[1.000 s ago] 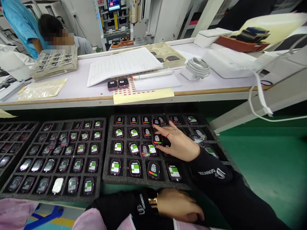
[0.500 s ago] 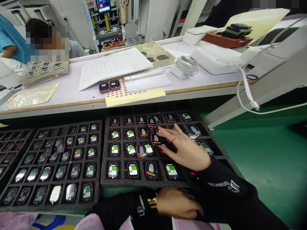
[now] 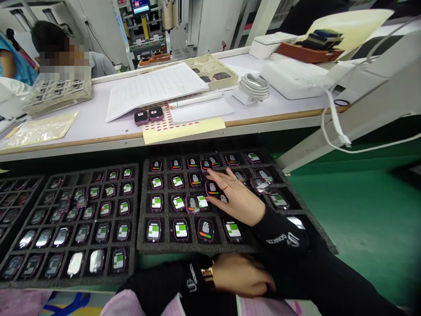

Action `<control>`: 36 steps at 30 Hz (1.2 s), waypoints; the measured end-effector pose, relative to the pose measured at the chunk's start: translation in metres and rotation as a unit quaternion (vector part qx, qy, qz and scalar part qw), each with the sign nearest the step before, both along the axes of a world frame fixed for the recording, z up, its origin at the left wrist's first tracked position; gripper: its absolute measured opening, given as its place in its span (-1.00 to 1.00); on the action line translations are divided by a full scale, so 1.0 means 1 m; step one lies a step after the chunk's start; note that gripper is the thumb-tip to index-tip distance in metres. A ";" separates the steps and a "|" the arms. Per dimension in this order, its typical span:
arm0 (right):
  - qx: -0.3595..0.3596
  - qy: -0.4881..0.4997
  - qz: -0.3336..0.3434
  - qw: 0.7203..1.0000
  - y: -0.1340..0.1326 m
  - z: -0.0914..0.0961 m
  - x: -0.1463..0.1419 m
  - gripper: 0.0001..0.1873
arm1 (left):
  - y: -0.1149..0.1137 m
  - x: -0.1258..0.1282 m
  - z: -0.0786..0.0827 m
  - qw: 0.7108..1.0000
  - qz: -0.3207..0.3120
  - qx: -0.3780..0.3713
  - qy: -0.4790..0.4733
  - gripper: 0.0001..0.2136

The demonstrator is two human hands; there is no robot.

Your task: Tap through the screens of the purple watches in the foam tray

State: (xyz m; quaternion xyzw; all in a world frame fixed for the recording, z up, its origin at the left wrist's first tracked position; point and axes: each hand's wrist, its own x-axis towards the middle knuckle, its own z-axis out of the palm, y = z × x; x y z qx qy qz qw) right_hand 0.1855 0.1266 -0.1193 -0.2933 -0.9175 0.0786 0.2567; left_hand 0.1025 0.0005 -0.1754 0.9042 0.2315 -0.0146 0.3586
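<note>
A black foam tray [image 3: 144,245] in front of me holds rows of small watch bodies with lit screens, some green, some dark with a red bar. My right hand [image 3: 237,197] lies flat over the middle of this tray, fingers stretched out and apart, fingertips by a dark-screened watch [image 3: 212,188]. A ring sits on one finger. My left hand [image 3: 241,275] rests palm down below the tray's near edge, fingers loosely curled, nothing visible in it. A gold watch is on that wrist.
A second foam tray [image 3: 70,219] of watches lies to the left. Beyond is a workbench [image 3: 98,127] with two loose watch bodies [image 3: 148,116], paper forms [image 3: 158,87], a beige tray [image 3: 213,70] and a coiled cable [image 3: 254,87]. A person sits at the far left.
My right hand has slid slightly left and back across the tray, fingers still spread. The view has shifted a little. My left hand has stayed put.
</note>
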 end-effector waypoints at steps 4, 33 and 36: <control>-0.011 -0.008 -0.010 1.000 0.000 0.000 -0.001 -0.18 | -0.001 -0.001 0.000 1.000 0.002 0.001 -0.002 -0.70; 0.004 0.014 -0.087 0.996 0.002 0.007 0.043 -0.26 | -0.003 0.000 -0.001 1.000 0.027 0.009 -0.010 -0.72; 0.008 -0.004 -0.091 0.996 0.008 -0.001 0.050 -0.21 | -0.003 -0.001 -0.001 0.999 0.033 0.006 -0.006 -0.71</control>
